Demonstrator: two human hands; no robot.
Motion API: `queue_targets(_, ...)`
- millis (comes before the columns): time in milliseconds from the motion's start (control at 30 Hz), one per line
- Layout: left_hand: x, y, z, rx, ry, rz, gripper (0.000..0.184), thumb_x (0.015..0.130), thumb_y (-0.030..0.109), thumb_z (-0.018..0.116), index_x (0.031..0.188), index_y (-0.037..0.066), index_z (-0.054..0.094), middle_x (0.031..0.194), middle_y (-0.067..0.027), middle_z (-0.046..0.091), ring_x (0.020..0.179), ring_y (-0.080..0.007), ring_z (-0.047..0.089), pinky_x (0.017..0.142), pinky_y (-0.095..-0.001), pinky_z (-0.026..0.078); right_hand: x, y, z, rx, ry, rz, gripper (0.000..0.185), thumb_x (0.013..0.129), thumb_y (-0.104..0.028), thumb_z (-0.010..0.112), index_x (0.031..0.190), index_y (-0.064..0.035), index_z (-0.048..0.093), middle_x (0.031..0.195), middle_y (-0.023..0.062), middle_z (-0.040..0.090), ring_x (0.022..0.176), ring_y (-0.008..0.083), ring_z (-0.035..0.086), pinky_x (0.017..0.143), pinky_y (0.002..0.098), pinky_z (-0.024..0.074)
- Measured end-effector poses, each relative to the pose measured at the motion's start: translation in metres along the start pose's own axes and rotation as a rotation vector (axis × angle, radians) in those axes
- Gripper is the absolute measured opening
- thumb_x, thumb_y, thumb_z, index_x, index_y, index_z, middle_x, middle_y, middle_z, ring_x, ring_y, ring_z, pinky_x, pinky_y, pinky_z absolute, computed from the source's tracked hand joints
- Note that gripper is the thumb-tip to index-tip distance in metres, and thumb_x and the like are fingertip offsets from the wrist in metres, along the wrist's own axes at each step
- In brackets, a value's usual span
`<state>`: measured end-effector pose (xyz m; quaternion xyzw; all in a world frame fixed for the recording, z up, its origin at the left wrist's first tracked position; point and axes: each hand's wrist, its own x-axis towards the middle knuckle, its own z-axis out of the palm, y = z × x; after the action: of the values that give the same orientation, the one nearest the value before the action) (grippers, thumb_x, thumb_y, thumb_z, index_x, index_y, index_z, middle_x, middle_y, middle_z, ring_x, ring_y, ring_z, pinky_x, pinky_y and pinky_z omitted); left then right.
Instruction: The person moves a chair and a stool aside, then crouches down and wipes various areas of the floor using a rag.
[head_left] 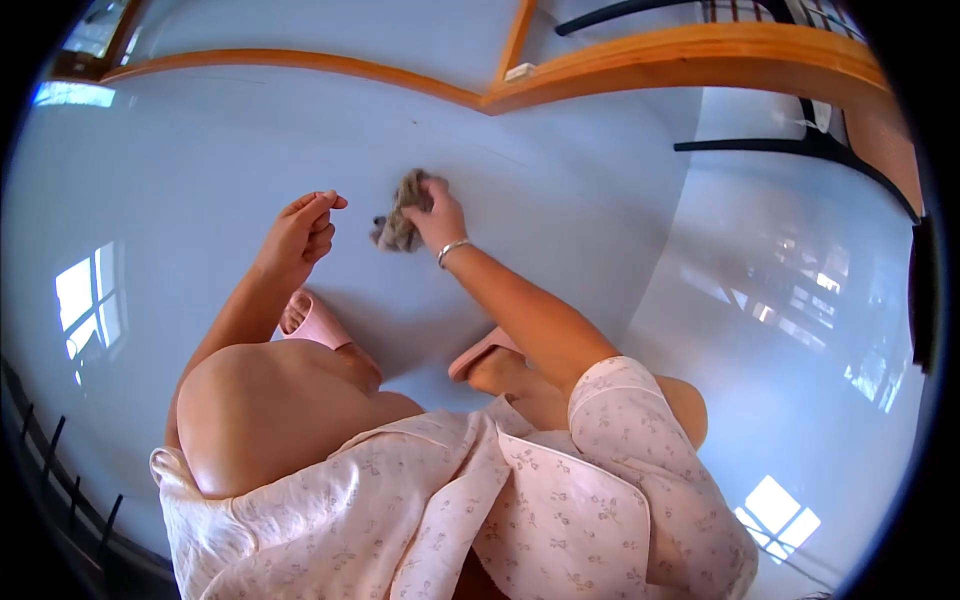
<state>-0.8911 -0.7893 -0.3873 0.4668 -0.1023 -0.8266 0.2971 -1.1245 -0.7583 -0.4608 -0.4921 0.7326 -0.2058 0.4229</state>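
A crumpled grey-brown cloth rag [402, 218] is bunched on the glossy pale floor in front of me. My right hand [436, 215], with a bracelet at the wrist, has its fingers closed around the rag's right side. A small dark patch shows at the rag's left edge. To the left of the rag, apart from it, my left hand [305, 230] is held with its fingers curled in and the thumb against the index finger. Nothing is visible in it.
My feet in pink slippers [318, 325] are on the floor just below my hands. Ahead runs a wooden rail [300, 62], joined to a thicker curved wooden beam [690, 62]. Black chair or stand legs [750, 146] reach in from the right.
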Motion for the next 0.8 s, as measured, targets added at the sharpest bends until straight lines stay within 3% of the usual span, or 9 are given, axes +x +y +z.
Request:
queue_targets(133,-0.007,0.001,-0.014,-0.016,0.048,0.039,0.02,0.095,0.022,0.054,0.093,0.002,0.055,0.055,0.0077,0.025,0.044,-0.0031,0.02,0.039,-0.0213,0.016,0.011,-0.026,-0.043,0.459,-0.145,-0.064,0.043,0.076,-0.015,0.072,0.112,0.0005,0.055,0.101,0.0073,0.062,0.092,0.015,0.057,0.083,0.0288,0.0468)
queue_targets(200,-0.007,0.001,-0.018,-0.042,0.066,0.044,0.02,0.095,0.021,0.054,0.093,0.002,0.055,0.055,0.0076,0.026,0.044,-0.0032,0.02,0.039,-0.0213,0.016,0.003,-0.013,-0.081,0.301,-0.137,-0.084,0.037,0.078,-0.011,0.07,0.11,-0.0011,0.054,0.097,0.0042,0.059,0.09,0.0112,0.055,0.081,0.0267,0.0467)
queue_targets(333,-0.004,-0.002,-0.017,-0.068,0.082,0.026,0.02,0.095,0.022,0.055,0.094,0.002,0.055,0.056,0.0075,0.026,0.044,-0.0036,0.021,0.04,-0.0215,0.016,-0.036,0.038,-0.145,0.051,-0.214,0.193,0.044,0.073,-0.017,0.072,0.11,-0.0016,0.054,0.101,0.0102,0.063,0.092,0.0196,0.06,0.082,0.032,0.0487)
queue_targets(400,-0.002,-0.005,-0.016,-0.07,0.096,0.023,0.021,0.095,0.022,0.055,0.094,0.001,0.055,0.056,0.0074,0.026,0.045,-0.004,0.021,0.04,-0.0218,0.017,-0.054,0.089,-0.152,-0.281,-0.244,0.19,0.044,0.071,-0.016,0.072,0.109,-0.0022,0.055,0.104,0.0147,0.063,0.094,0.026,0.061,0.083,0.0353,0.0487)
queue_targets(467,-0.001,-0.008,-0.016,-0.054,0.099,-0.029,0.021,0.094,0.023,0.055,0.094,0.001,0.054,0.056,0.0075,0.026,0.045,-0.0042,0.021,0.04,-0.0219,0.016,-0.063,0.11,-0.13,-0.477,-0.28,0.19,0.044,0.07,-0.016,0.071,0.108,-0.0025,0.055,0.105,0.0176,0.062,0.096,0.0315,0.061,0.084,0.0382,0.0483)
queue_targets(533,0.0,-0.016,-0.02,-0.065,0.096,-0.028,0.021,0.094,0.023,0.055,0.094,0.002,0.054,0.056,0.0076,0.026,0.044,-0.0042,0.02,0.041,-0.0219,0.017,-0.054,0.085,-0.079,-0.516,-0.228,0.177,0.047,0.071,-0.015,0.071,0.112,-0.0042,0.052,0.101,0.0163,0.063,0.095,0.0334,0.061,0.085,0.0379,0.0484)
queue_targets(700,-0.005,-0.021,-0.021,-0.09,0.115,-0.062,0.021,0.094,0.024,0.055,0.093,0.003,0.054,0.056,0.0079,0.027,0.044,-0.0039,0.019,0.04,-0.0219,0.016,-0.018,0.002,0.006,-0.187,-0.168,-0.039,0.046,0.072,-0.017,0.072,0.112,-0.0035,0.054,0.105,0.0182,0.062,0.1,0.0339,0.059,0.087,0.0412,0.0465)
queue_targets(767,-0.008,-0.017,-0.022,-0.098,0.131,-0.044,0.021,0.094,0.024,0.055,0.093,0.003,0.054,0.056,0.0079,0.027,0.044,-0.0038,0.019,0.04,-0.0219,0.016,0.003,-0.015,0.011,-0.062,-0.162,-0.081,0.048,0.072,-0.02,0.071,0.113,-0.0029,0.053,0.106,0.0174,0.063,0.1,0.0348,0.059,0.088,0.0412,0.0463)
queue_targets(800,-0.009,-0.016,-0.027,-0.077,0.142,-0.012,0.021,0.094,0.024,0.056,0.093,0.003,0.054,0.056,0.0078,0.027,0.044,-0.0038,0.019,0.041,-0.0218,0.016,0.007,-0.026,0.003,0.011,-0.14,-0.078,0.046,0.072,-0.021,0.069,0.111,-0.0021,0.054,0.102,0.0157,0.063,0.095,0.0308,0.06,0.086,0.0383,0.0466)
